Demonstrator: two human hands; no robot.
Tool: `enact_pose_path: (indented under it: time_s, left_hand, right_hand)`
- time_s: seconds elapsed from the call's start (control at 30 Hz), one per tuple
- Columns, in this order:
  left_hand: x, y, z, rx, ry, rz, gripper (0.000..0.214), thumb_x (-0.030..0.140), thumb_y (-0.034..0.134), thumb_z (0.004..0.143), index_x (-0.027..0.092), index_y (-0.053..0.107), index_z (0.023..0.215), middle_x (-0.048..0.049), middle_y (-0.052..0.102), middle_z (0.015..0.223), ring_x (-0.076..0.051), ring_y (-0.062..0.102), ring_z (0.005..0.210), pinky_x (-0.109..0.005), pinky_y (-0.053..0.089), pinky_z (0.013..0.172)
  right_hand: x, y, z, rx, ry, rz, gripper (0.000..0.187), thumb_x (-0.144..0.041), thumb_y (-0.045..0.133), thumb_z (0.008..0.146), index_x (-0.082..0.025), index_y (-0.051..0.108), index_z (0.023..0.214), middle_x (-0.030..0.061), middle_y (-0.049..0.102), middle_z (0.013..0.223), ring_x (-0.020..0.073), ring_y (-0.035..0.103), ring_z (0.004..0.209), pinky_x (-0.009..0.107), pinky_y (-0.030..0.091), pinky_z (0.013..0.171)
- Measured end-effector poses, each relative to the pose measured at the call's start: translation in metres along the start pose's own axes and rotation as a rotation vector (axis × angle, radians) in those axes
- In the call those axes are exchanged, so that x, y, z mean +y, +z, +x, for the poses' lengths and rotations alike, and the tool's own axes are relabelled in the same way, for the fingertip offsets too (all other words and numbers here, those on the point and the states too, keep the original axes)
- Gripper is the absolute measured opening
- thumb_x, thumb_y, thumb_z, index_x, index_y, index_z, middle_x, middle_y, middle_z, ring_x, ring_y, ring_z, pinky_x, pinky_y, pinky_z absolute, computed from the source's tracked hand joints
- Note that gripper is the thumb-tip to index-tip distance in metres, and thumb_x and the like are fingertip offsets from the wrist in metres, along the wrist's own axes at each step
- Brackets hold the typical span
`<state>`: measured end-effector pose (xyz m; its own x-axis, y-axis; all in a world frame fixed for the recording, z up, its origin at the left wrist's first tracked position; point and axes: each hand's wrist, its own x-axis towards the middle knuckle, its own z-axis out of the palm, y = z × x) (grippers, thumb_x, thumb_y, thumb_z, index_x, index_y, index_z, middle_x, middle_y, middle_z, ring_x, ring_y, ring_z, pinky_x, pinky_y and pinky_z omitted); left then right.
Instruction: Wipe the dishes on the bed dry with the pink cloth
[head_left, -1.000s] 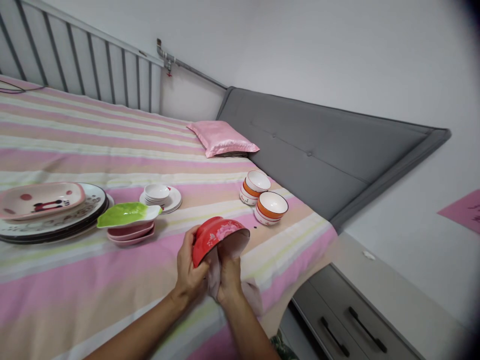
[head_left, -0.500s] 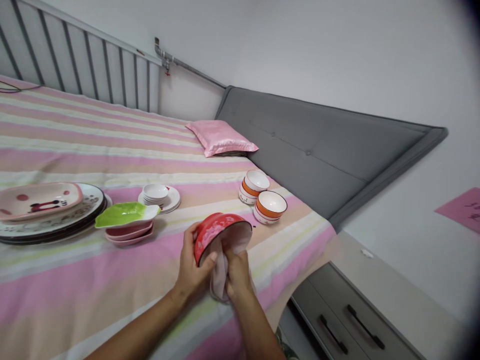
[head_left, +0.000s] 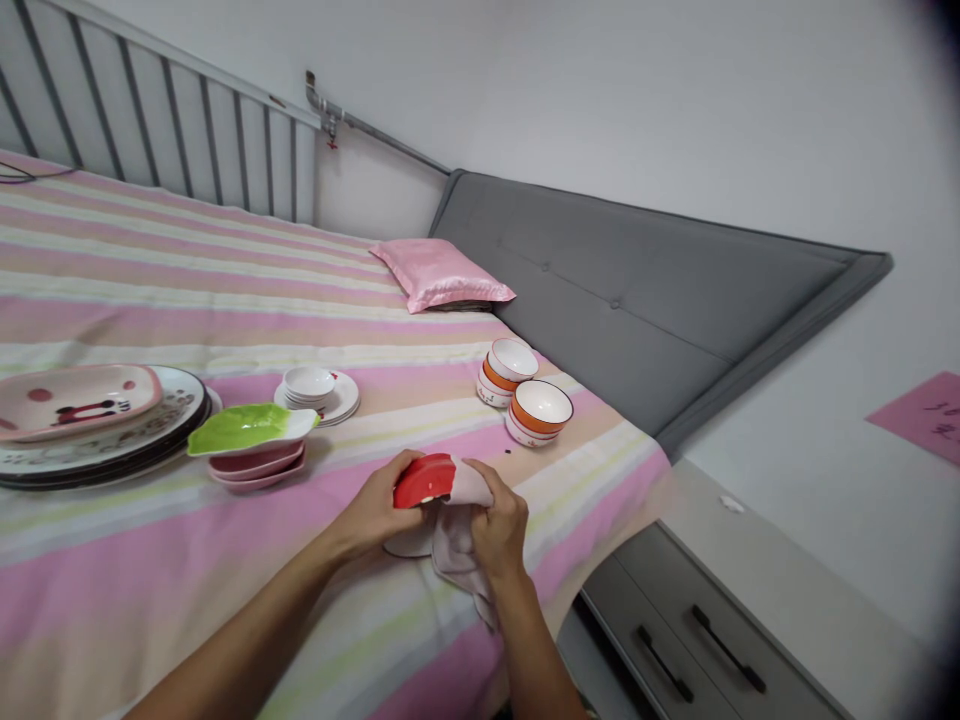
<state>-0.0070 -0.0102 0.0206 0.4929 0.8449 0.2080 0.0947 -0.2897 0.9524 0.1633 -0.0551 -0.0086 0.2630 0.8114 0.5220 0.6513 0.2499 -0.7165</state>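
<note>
Above the striped bedspread, my left hand (head_left: pixel 384 505) grips the left side of a red bowl (head_left: pixel 424 481), which is tilted. My right hand (head_left: pixel 497 518) is closed on a pale pinkish cloth (head_left: pixel 459 545) and presses it over the bowl's right side. The cloth's lower end hangs down below the bowl. Most of the bowl's inside is hidden by the hands and cloth. Beyond the hands stand two stacks of bowls, one with an orange-banded bowl (head_left: pixel 536 425) and the other topped by a white bowl (head_left: pixel 513 360).
To the left are a green leaf-shaped dish (head_left: pixel 247 428) on pink dishes (head_left: pixel 259 466), small white bowls (head_left: pixel 308 382) on plates, and a pile of large plates (head_left: pixel 169 420). A pink pillow (head_left: pixel 442 273) lies near the grey headboard (head_left: pixel 600 270). The drawer cabinet (head_left: pixel 675 620) stands right of the bed.
The bowl has been turned over from showing its inside. My right hand and the cloth have moved from inside the bowl to its outer right side.
</note>
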Motion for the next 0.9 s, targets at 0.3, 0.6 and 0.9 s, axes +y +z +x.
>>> enact_pose_path:
  time_s: [0.3, 0.6, 0.9]
  left_hand:
    - [-0.008, 0.006, 0.000, 0.085, 0.081, -0.240, 0.045, 0.022, 0.052, 0.058, 0.017, 0.059, 0.102, -0.0060, 0.064, 0.099, -0.028, 0.056, 0.095, -0.034, 0.044, 0.080]
    - [-0.016, 0.015, -0.002, 0.213, 0.015, -0.488, 0.050, 0.023, 0.054, 0.059, 0.017, 0.055, 0.109, -0.0076, 0.063, 0.107, -0.029, 0.056, 0.096, -0.030, 0.046, 0.070]
    - [-0.022, 0.020, -0.005, 0.384, 0.019, -0.502, 0.040, 0.020, 0.050, 0.066, 0.018, 0.055, 0.106, -0.0047, 0.062, 0.098, -0.024, 0.056, 0.094, -0.030, 0.045, 0.074]
  right_hand:
    - [0.001, 0.009, 0.003, 0.094, 0.148, 0.160, 0.034, -0.015, 0.044, 0.073, -0.018, 0.066, 0.099, 0.0015, 0.070, 0.086, 0.0182, 0.062, 0.078, 0.026, 0.045, 0.071]
    - [0.000, 0.031, -0.005, 0.148, 0.409, 0.307, 0.034, -0.042, 0.054, 0.077, -0.013, 0.068, 0.087, 0.0069, 0.070, 0.079, 0.0215, 0.062, 0.077, 0.029, 0.046, 0.069]
    - [-0.003, 0.056, -0.022, 0.040, 0.544, 0.594, 0.034, -0.042, 0.061, 0.071, -0.012, 0.065, 0.087, 0.0062, 0.070, 0.075, 0.0203, 0.065, 0.071, 0.025, 0.047, 0.058]
